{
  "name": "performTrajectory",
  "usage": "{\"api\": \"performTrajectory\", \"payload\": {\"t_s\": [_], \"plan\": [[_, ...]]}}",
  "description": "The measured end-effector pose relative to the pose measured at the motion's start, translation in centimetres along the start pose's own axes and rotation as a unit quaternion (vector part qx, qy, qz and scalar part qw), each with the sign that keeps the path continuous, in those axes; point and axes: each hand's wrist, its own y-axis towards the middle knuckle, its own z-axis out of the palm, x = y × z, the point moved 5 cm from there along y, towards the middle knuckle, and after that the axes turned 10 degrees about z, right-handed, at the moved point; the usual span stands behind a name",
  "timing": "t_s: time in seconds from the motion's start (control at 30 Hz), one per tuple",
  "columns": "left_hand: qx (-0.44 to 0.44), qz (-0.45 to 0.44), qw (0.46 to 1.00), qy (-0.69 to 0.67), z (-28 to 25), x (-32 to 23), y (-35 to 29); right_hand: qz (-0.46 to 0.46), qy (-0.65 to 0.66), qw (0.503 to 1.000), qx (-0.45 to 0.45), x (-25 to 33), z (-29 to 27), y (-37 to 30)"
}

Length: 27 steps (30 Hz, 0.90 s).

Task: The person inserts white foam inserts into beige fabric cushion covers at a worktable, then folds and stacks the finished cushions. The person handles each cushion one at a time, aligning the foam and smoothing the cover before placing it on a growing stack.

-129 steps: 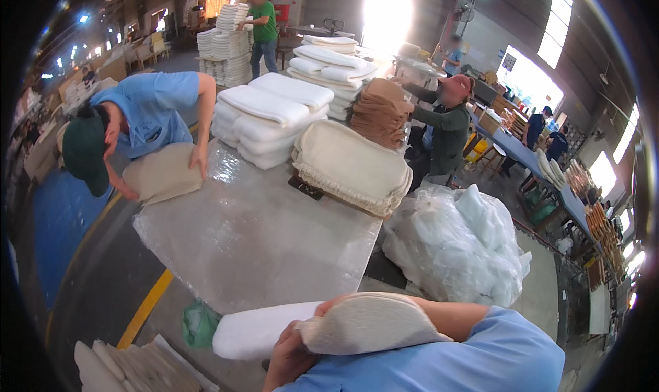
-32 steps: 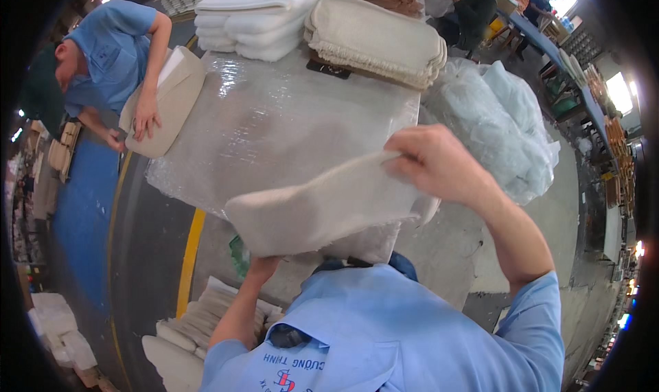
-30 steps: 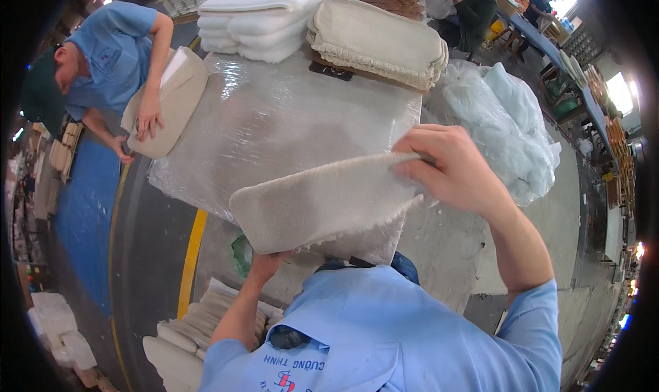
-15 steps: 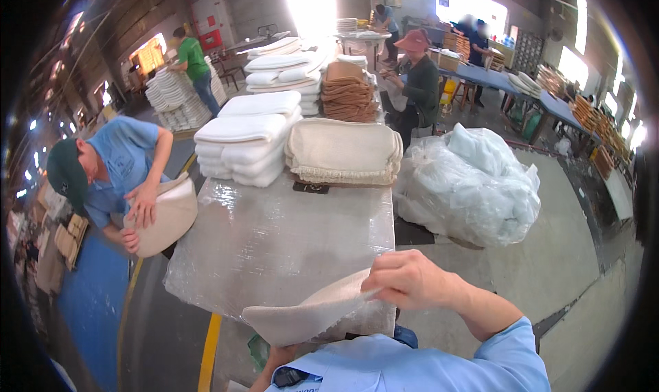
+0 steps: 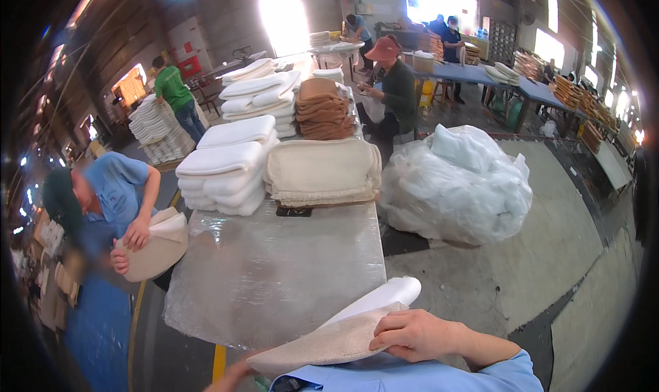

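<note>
Close to my body, over the near edge of the table, is a beige fabric cushion cover (image 5: 329,340) with a rounded white foam pad (image 5: 377,299) showing behind it. My right hand (image 5: 408,333) pinches the cover's upper edge between thumb and bent fingers. My left hand (image 5: 237,377) is low at the cover's left end, blurred and mostly hidden by the fabric, so its fingers do not show. Ahead on the table lie a stack of beige covers (image 5: 322,169) and a stack of folded white pads (image 5: 223,158).
The table (image 5: 288,261) is wrapped in clear plastic. Brown folded covers (image 5: 324,107) sit farther back. A big plastic bag (image 5: 456,186) of white material stands on the floor at right. At left a co-worker (image 5: 113,193) handles a beige cover (image 5: 154,251); others work behind.
The cover has turned and come lower, toward my body, and the white pad now shows behind it. My right hand has moved down with the edge. The view has shifted slightly.
</note>
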Motion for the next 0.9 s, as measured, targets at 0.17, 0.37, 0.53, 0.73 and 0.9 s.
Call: {"api": "performTrajectory", "payload": {"t_s": [0.17, 0.37, 0.53, 0.73, 0.9], "plan": [[-0.005, 0.123, 0.992, -0.020, -8.5, -8.7, 4.7, -0.011, 0.001, 0.999, -0.047, -0.7, -0.3, -2.0], [0.164, 0.088, 0.964, -0.191, -2.5, -13.1, 6.1, 0.002, 0.010, 0.997, -0.081, -1.3, 0.1, -2.3], [0.143, 0.085, 0.949, -0.270, -1.4, -13.2, 7.6, -0.017, 0.013, 0.997, -0.079, -1.3, 0.1, -2.0], [0.159, 0.063, 0.964, -0.204, -1.0, -12.3, 9.3, -0.034, 0.002, 0.998, -0.053, -1.0, -0.1, -1.2], [0.182, 0.081, 0.962, -0.188, -1.9, -12.6, 9.8, -0.034, 0.014, 0.997, -0.067, -1.3, 0.2, -2.0]]}}
